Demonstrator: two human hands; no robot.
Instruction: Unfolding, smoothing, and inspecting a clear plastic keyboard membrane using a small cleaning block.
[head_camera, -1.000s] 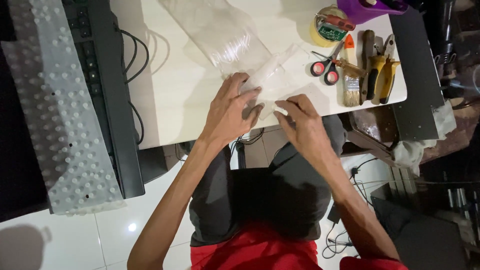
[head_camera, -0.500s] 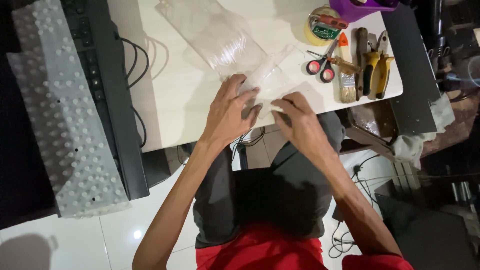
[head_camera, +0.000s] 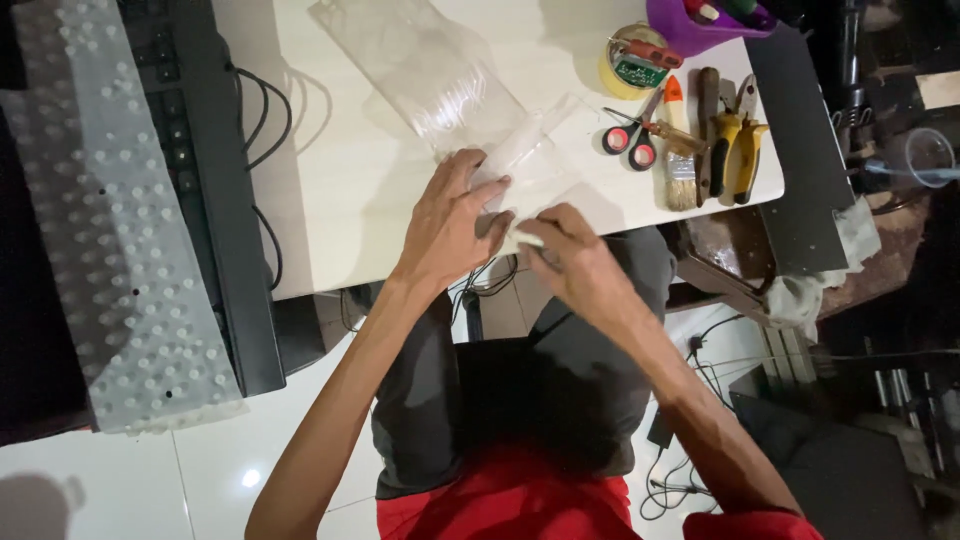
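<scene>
Head view looks straight down on a person seated at a pale table (head_camera: 340, 200), both hands busy at its near edge in the middle of the frame. Left hand (head_camera: 452, 225) lies spread and flat, fingers pressing down on a clear plastic sheet (head_camera: 520, 150) that runs up and left across the tabletop. Right hand (head_camera: 575, 265) is curled just beside it, fingertips pinching something small and whitish at the sheet's lower edge; what exactly is pinched I cannot tell, perhaps a folded corner. The sheet looks partly creased near the hands while its long upper part lies loose and unworked, so I'd judge the folding or wrapping barely begun, most of it left.

Off to the upper right sit red-handled scissors (head_camera: 628, 140), a paintbrush (head_camera: 681, 170), yellow-handled pliers (head_camera: 735, 150), a tape roll (head_camera: 630, 65) and a purple cup (head_camera: 700, 25). A dark keyboard (head_camera: 205, 190) and bubble wrap (head_camera: 120, 230) fill the left side.
</scene>
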